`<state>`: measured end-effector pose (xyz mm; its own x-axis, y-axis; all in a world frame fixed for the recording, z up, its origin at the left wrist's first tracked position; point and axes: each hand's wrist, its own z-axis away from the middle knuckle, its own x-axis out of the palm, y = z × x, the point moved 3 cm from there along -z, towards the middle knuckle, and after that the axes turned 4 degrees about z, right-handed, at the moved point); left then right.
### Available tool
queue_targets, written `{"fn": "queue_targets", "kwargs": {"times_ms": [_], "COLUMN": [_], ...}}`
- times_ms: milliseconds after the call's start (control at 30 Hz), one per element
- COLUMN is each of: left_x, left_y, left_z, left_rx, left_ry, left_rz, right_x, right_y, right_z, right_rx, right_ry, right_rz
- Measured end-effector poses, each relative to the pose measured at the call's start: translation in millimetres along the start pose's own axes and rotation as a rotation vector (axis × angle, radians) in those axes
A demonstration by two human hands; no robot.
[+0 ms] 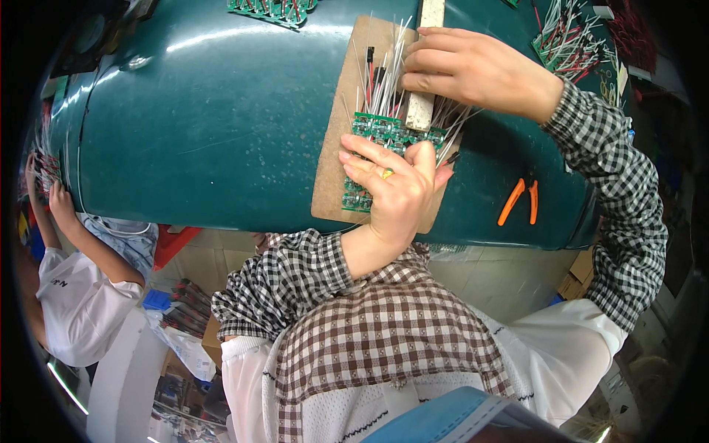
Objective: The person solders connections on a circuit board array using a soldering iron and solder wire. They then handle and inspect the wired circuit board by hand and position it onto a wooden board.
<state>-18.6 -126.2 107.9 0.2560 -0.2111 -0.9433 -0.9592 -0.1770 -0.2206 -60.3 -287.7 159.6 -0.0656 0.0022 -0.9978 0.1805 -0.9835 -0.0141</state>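
A green circuit board panel lies on a brown board, with white, red and black wires rising from its far side. My left hand rests across the panel, fingers stretched out and apart, a yellowish ring on one of them. Its thumb is bent near the panel's right side. My right hand is closed round a long off-white bar. The bar's near end reaches the panel's far part, over the wires. My fingers hide part of the panel and of the bar.
Orange-handled pliers lie on the green table to the right. Wired boards are piled at the far right, and another panel sits at the far edge. A co-worker handles wires at the left.
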Motion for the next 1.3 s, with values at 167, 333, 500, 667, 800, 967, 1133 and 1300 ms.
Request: {"fn": "queue_targets", "kwargs": {"times_ms": [167,333,500,667,800,967,1133,1300], "left_x": [-8,5,-4,11,6,0,3,10], "left_y": [22,44,8,-10,-17,-22,-25,-10], "left_z": [-6,-29,-40,-53,-31,-28,-38,-43], "left_rx": [0.04,0.088,-0.019,0.053,0.048,0.027,0.063,0.05], "left_ry": [-0.056,-0.025,-0.076,-0.087,-0.05,-0.033,0.059,-0.085], "left_rz": [-0.011,-0.084,-0.106,-0.009,0.034,0.057,0.055,0.092], "right_x": [-4,-19,26,132,200,229,229,190], "right_y": [-1,-20,-77,-106,-107,-97,-107,-151], "right_z": [26,99,200,384,480,492,490,429], "right_rx": [0.169,0.704,1.28,1.098,0.491,0.739,0.811,1.135], "right_ry": [-0.062,0.425,1.728,2.318,2.984,3.098,2.965,2.693], "right_rz": [-0.029,-0.324,-1.615,-1.894,-1.918,-1.647,-1.587,-1.349]}}
